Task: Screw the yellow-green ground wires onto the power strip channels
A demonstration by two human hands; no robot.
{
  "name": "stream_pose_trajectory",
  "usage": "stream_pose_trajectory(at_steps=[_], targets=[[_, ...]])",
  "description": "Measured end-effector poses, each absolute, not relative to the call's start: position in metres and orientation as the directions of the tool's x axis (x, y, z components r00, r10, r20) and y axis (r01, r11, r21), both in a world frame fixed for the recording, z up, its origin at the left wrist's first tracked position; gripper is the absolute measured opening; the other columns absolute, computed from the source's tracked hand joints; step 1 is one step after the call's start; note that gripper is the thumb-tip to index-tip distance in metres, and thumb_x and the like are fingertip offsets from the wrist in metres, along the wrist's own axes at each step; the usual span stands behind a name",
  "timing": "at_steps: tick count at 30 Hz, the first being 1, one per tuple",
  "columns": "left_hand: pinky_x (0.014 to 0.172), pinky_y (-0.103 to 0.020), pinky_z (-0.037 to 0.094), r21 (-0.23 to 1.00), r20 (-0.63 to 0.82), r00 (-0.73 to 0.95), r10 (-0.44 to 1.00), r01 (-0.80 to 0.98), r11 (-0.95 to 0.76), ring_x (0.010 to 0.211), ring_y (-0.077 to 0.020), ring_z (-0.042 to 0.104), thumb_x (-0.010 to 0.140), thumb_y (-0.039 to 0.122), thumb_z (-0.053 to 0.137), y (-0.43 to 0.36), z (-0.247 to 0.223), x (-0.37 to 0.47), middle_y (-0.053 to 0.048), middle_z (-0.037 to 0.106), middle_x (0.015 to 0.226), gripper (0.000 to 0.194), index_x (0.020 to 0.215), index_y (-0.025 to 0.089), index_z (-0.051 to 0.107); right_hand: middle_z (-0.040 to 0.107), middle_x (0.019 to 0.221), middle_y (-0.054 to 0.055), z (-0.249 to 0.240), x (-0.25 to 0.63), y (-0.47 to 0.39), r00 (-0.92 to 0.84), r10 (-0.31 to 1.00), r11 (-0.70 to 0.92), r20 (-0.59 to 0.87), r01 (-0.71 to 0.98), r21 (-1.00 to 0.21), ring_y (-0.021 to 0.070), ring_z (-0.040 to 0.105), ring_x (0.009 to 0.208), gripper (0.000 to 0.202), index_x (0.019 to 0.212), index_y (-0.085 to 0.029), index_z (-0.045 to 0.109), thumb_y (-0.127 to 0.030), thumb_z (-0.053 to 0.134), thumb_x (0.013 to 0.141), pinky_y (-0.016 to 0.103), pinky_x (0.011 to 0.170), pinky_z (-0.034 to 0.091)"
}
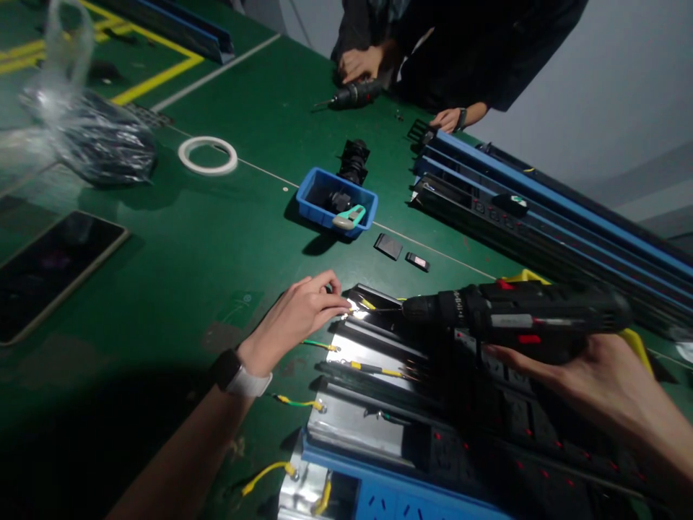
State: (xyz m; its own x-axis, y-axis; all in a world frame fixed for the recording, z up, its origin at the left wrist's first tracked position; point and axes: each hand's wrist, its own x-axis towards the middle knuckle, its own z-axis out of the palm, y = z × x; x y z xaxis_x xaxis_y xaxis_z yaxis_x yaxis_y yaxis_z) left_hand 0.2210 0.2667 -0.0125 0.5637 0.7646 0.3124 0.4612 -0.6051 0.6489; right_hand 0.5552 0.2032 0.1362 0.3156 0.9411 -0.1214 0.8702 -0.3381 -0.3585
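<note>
My right hand (pixel 600 379) is wrapped round the grip of a black cordless drill (pixel 520 314) with red marks. Its thin bit points left and reaches the end of the farthest metal channel (pixel 373 292). There my left hand (pixel 303 310), a watch at its wrist, has thumb and fingers pinched together at a small bright spot; whatever they hold is too small to name. Below lie several channels side by side, fitted with sockets and red lights. Yellow-green wires (pixel 303 401) are fastened to their left ends, and a blue power strip (pixel 390 498) lies nearest me.
Beyond my hands stands a blue bin (pixel 311 209) with a green-handled tool (pixel 351 217). Tape roll (pixel 187 160), phone (pixel 54 271) and plastic bag (pixel 102 141) lie left. More power strips (pixel 487 209) lie right. A co-worker's hand (pixel 362 65) is by another drill (pixel 354 95).
</note>
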Motion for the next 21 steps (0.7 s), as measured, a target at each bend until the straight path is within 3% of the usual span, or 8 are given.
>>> stream_pose_trajectory(at_steps=[3,6,13,18,21], targets=[[0.074,-0.027,0.050,0.649,0.322,0.558,0.765,0.458,-0.608,0.083,-0.0115,0.060,0.095,0.031,0.060,0.267,-0.015,0.221,-0.004,0.062,0.101,0.020,0.104,0.024,0.076,0.075,0.106,0.008,0.139,0.552,0.205,0.405,0.889,-0.458,-0.213,0.781,-0.425,0.0330,0.071,0.100,0.064,0.098,-0.029,0.069,-0.060,0.079,0.042,0.047,0.083,0.064],[0.075,-0.028,0.050,0.641,0.326,0.565,0.758,0.457,-0.616,0.083,-0.0117,0.059,0.095,0.031,0.060,0.268,-0.017,0.221,-0.003,0.062,0.100,0.019,0.105,0.024,0.076,0.075,0.102,0.006,0.144,0.545,0.207,0.386,0.896,-0.443,-0.218,0.777,-0.446,0.0311,0.070,0.101,0.056,0.093,-0.032,0.070,-0.054,0.080,0.042,0.044,0.088,0.062],[0.076,-0.028,0.049,0.630,0.310,0.572,0.759,0.474,-0.615,0.084,-0.0120,0.059,0.095,0.031,0.060,0.268,-0.018,0.221,-0.002,0.062,0.101,0.019,0.105,0.025,0.075,0.076,0.092,0.004,0.153,0.534,0.210,0.339,0.913,-0.404,-0.227,0.832,-0.380,0.0303,0.071,0.096,0.044,0.083,-0.033,0.073,-0.059,0.075,0.048,0.045,0.084,0.062],[0.078,-0.028,0.050,0.632,0.300,0.564,0.769,0.487,-0.603,0.084,-0.0119,0.059,0.095,0.031,0.060,0.267,-0.017,0.222,-0.002,0.062,0.102,0.019,0.105,0.026,0.075,0.076,0.092,0.002,0.162,0.527,0.215,0.328,0.920,-0.387,-0.217,0.851,-0.355,0.0302,0.072,0.094,0.052,0.084,-0.030,0.074,-0.062,0.074,0.044,0.048,0.092,0.058],[0.078,-0.028,0.050,0.636,0.299,0.562,0.772,0.486,-0.600,0.084,-0.0118,0.059,0.095,0.030,0.060,0.267,-0.017,0.222,-0.002,0.062,0.102,0.019,0.106,0.026,0.075,0.076,0.090,0.002,0.166,0.526,0.216,0.320,0.929,-0.366,-0.187,0.875,-0.318,0.0293,0.072,0.091,0.055,0.088,-0.029,0.075,-0.062,0.072,0.044,0.045,0.084,0.060]])
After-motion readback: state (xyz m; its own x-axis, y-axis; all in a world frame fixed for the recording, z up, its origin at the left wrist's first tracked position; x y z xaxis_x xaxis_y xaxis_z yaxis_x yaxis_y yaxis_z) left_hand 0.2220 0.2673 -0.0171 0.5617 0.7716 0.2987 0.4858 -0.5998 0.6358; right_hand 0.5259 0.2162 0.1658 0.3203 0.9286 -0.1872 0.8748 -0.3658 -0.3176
